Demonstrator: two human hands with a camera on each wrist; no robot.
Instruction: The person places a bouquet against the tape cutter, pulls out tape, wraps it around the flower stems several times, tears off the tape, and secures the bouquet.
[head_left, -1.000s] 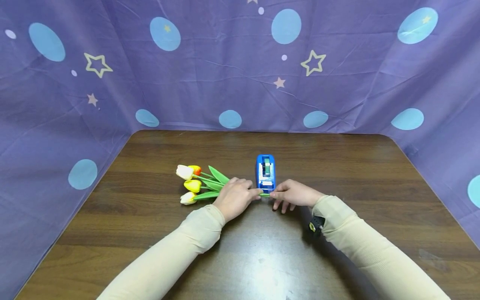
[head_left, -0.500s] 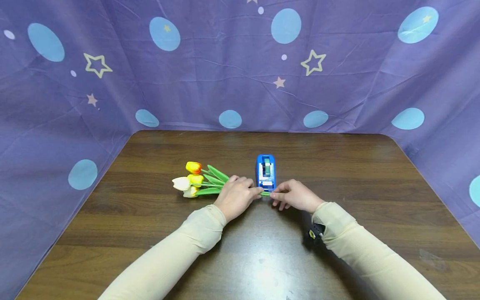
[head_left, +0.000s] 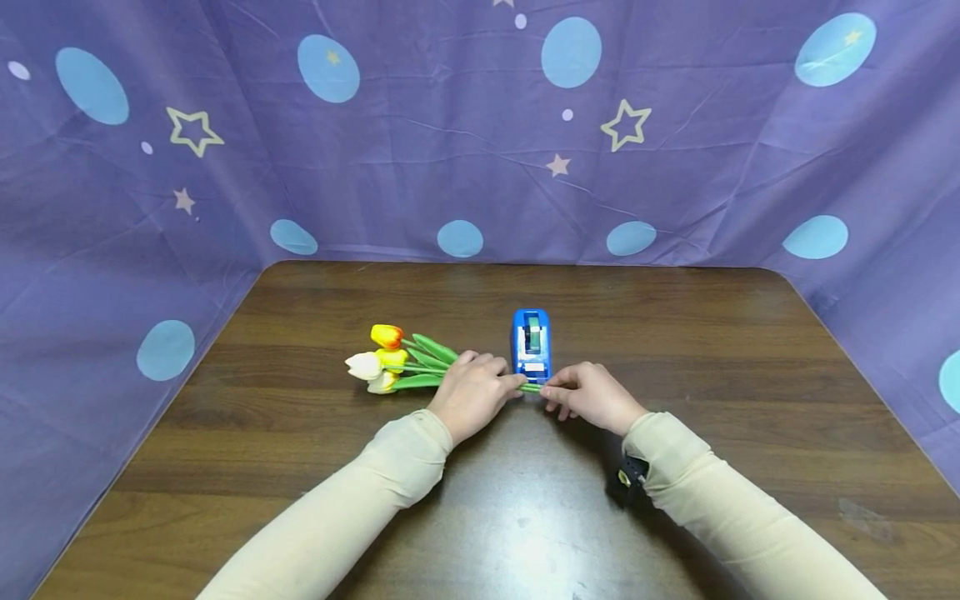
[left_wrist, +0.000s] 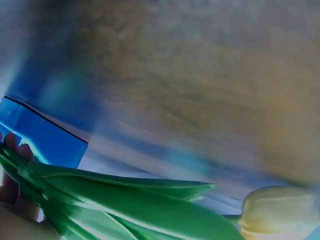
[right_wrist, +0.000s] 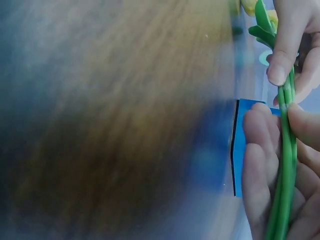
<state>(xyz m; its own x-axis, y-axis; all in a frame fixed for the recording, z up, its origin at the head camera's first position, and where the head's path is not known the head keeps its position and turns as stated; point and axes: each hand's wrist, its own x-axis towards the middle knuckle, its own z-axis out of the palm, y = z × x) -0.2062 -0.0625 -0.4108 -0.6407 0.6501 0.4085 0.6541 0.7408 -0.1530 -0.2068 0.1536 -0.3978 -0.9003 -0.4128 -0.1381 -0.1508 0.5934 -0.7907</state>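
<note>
A small bunch of artificial tulips (head_left: 364,366), white, yellow and orange-red with green leaves, points left in the head view. My left hand (head_left: 472,392) grips the stems just below the leaves. Farther down, my right hand (head_left: 595,396) pinches the green stems (right_wrist: 287,165) between thumb and fingers; they run across its curled fingers in the right wrist view. A faint clear band shows on the stems by the right thumb. The blue tape dispenser (head_left: 532,367) stands right behind both hands. Leaves (left_wrist: 135,200) and one pale tulip head fill the lower left wrist view.
Everything is on a brown wooden table (head_left: 337,500). A purple curtain (head_left: 420,192) with stars and blue dots hangs behind and at both sides. A scrap of clear film (head_left: 862,517) lies on the table at the right.
The tulip bunch has turned about its stems: the orange-red head rose into view and the white heads shifted. My right wrist has tilted slightly lower. The left hand and dispenser stay put.
</note>
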